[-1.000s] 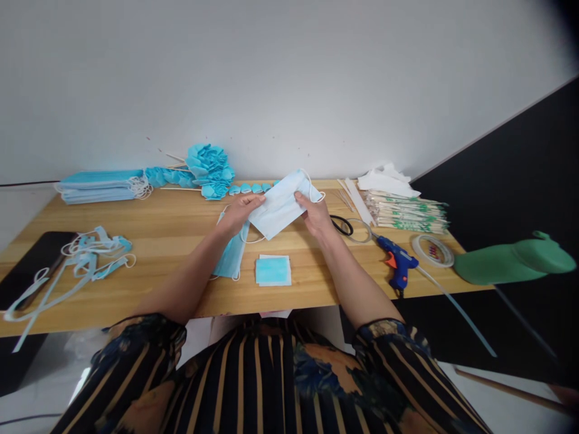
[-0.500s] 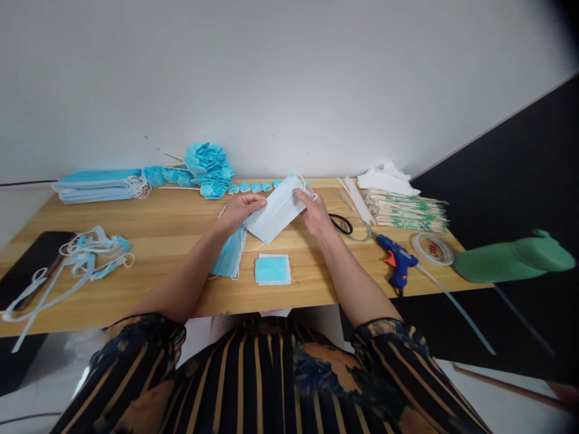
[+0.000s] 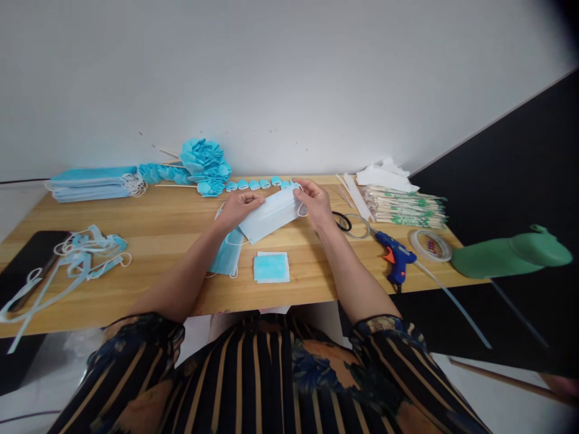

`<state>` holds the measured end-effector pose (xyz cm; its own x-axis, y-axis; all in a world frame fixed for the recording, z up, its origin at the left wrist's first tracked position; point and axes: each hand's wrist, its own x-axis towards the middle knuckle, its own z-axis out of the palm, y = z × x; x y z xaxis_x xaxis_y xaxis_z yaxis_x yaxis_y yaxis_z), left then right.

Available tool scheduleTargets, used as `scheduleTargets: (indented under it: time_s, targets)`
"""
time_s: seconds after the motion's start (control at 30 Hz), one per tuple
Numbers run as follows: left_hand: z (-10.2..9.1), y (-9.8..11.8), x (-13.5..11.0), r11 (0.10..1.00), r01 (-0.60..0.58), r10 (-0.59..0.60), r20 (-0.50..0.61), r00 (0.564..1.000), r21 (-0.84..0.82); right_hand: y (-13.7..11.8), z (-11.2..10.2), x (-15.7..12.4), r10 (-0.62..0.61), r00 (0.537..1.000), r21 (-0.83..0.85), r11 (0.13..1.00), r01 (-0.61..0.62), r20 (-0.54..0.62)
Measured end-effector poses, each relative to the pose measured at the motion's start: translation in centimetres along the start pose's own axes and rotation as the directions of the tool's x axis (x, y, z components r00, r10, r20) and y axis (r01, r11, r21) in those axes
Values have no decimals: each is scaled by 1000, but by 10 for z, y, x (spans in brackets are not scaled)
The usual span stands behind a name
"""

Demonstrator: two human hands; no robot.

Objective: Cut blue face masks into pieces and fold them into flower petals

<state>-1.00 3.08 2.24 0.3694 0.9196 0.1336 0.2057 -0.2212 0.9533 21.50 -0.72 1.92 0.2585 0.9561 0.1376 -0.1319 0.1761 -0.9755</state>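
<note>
A pale blue face mask (image 3: 274,212) is held up over the middle of the table, tilted with its right end higher. My left hand (image 3: 242,210) pinches its upper left edge. My right hand (image 3: 314,201) grips its right end, with thumb and fingers closed on it and an ear loop hanging beside them. Another blue face mask (image 3: 226,256) lies under the held one, near my left forearm. Just below, a small stack of cut blue and white rectangles (image 3: 271,267) rests on the wood.
Stacked masks (image 3: 94,182), blue fabric flowers (image 3: 205,166) and small blue folded pieces (image 3: 253,184) line the back. Cut straps (image 3: 90,256) lie on a dark tablet (image 3: 27,265) at left. A blue glue gun (image 3: 395,256), tape roll (image 3: 430,246) and green bottle (image 3: 506,254) stand right.
The held mask has turned a little flatter, its right end lower than before. My right hand has shifted slightly, its fingers now closer together on the mask's end.
</note>
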Motion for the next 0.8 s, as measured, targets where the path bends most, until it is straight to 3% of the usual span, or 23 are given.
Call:
scheduleTargets:
  time_s: [0.13,0.2,0.27,0.4,0.57,0.8]
  targets:
    - [1,-1,0,996,62,-63,-15,998,-69,1,1,0,5,1000,7,1000,-5,-9]
    - [2,-3,0,969,127,-126,16,992,-213,4,1,1,6,1000,21,1000,-6,-22]
    - [2,-3,0,896,195,-162,116,980,-400,8,0,4,11,998,54,999,-8,-57]
    - [2,-3,-4,764,226,-77,263,962,-605,18,-6,12,46,989,116,993,-30,-139]
    - [5,-14,-9,706,182,54,308,950,-684,28,-9,18,62,970,187,982,-18,-236]
    - [4,-26,-5,675,252,146,460,876,-694,30,-9,21,150,932,295,954,-49,-330]
